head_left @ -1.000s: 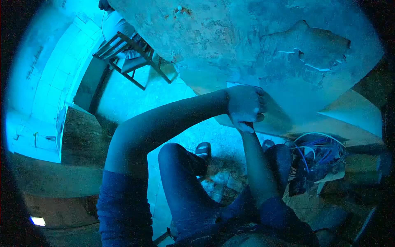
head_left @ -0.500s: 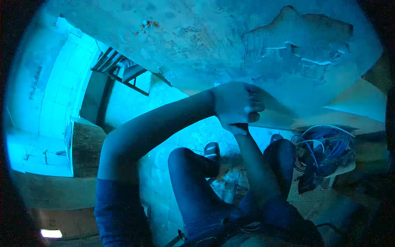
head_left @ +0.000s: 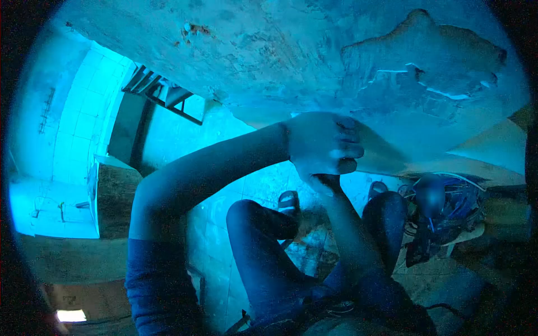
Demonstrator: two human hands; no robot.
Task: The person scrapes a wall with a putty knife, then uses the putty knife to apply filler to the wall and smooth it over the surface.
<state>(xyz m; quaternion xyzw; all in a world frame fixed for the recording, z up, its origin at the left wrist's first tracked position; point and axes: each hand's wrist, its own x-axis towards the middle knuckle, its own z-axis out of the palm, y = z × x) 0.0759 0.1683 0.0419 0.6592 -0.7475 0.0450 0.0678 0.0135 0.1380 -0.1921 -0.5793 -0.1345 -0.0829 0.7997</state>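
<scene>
My left hand (head_left: 322,143) reaches in from the left, in front of the peeling wall (head_left: 269,61). Its fingers are curled closed, with the thumb low. What lies inside the grip cannot be made out. My right forearm (head_left: 356,229) rises from below and ends right beneath the left hand. There the two overlap, and my right hand is hidden behind the left one. Below the hands are my bent knees (head_left: 255,224) and sandalled feet (head_left: 288,204).
At right, a container (head_left: 448,201) holds a tangle of cables. A slatted bench or rack (head_left: 162,92) stands at upper left, a box-like block (head_left: 117,196) at left. Tiled floor (head_left: 218,246) lies beneath me. Everything has a dim blue cast.
The view has shifted slightly, and the wall patch appears farther right. Both hands stay together, moving slightly right and down in view. A blurred round spot now covers part of the cables.
</scene>
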